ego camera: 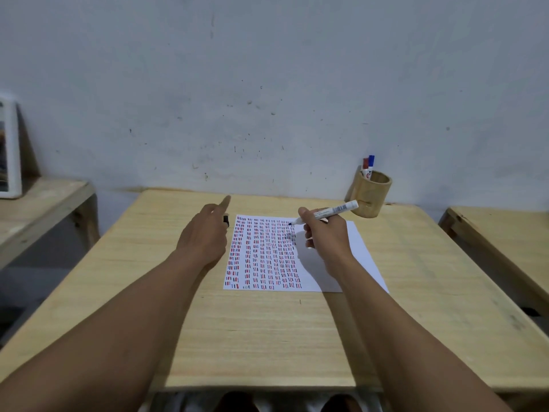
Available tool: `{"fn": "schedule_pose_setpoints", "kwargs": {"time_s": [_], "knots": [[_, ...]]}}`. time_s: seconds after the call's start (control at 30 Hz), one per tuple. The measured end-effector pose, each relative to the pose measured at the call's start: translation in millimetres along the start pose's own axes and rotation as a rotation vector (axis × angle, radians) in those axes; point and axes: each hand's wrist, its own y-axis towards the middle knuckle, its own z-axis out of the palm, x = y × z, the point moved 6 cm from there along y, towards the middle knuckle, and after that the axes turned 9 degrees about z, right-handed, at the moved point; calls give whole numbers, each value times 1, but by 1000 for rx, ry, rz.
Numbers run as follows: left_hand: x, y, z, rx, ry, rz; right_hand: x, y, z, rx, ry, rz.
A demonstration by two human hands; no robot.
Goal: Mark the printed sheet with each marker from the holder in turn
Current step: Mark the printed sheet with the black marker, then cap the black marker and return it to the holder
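- The sheet (323, 263) is white paper lying flat on the far middle of the wooden table (267, 337), covered across its left and middle parts with columns of short dashes in red, blue and black; its right strip is bare.
- The right hand (325, 236) grips a white marker (326, 214) between thumb and fingers, uncapped, its dark tip touching or just above the sheet near the top of the rightmost column; which of the two cannot be told.
- The left hand (206, 233) rests just beside the sheet's left edge, forefinger stretched out, the other fingers curled round a small black cap (226, 220) that peeps out from under the hand.
- One round wooden holder (371, 193) stands at the far right of the table near the wall, well apart from the hands.
- Three markers in all: one in the right hand, two upright in the holder, a red-capped marker (365, 168) and a blue-capped marker (371, 163).
- The right wrist covers part of the sheet's lower right; the cap is mostly hidden; the print on the marker barrel is too small to read.
- A white frame (12, 147) on a side bench at the left is cut off by the picture's edge.
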Motion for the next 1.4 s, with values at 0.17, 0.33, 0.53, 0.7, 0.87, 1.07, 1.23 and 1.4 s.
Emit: {"fn": "schedule_pose_setpoints", "kwargs": {"time_s": [0.17,0.33,0.53,0.7,0.87,1.07,1.23,1.4], "knots": [[6,11,4,-6,107,52,-6,-4,8,64,235,212],[-6,4,-13,-130,-62,-24,-8,-9,10,96,281,209],[-49,-2,-28,-220,-577,-122,2,-22,9,97,467,266],[-76,-10,-27,-146,-811,-143,22,-35,1,91,489,205],[-97,-14,-36,-127,-935,-146,40,-45,-11,115,466,160],[-117,-16,-44,-100,-950,-108,47,-53,-12,150,445,128],[-123,-17,-50,-117,-905,-96,50,-56,-15,199,424,116],[-134,-17,-57,-102,-947,-75,56,-57,-19,192,389,102]]}}
